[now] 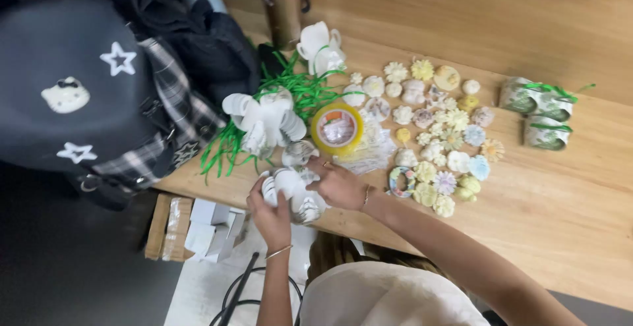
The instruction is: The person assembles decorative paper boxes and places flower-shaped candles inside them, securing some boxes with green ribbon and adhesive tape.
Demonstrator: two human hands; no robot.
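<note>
- both hands meet at the lower centre of the frame, at the near edge of the wooden table (560, 220)
- the left hand (270, 217) cups a stack of white paper favour boxes (290, 191) from below, fingers curled around it
- the right hand (339, 184) rests on top of the same stack, fingers bent and pressing at its upper edge; how tightly, i cannot tell
- judged step: one flat box is being separated or folded into shape
- the next move seems to call for a steady underside grip while the fingertips work one thin piece loose without creasing it
- just above the hands sit more folded white boxes (264, 118) on green ribbon strands (300, 88), and a yellow tape roll (336, 128)
- to the right of centre lies a spread of small pastel flower shapes (438, 128)
- finished ribbon-tied boxes (541, 112) sit at the right
- a dark bag (79, 88) fills the upper left
</note>
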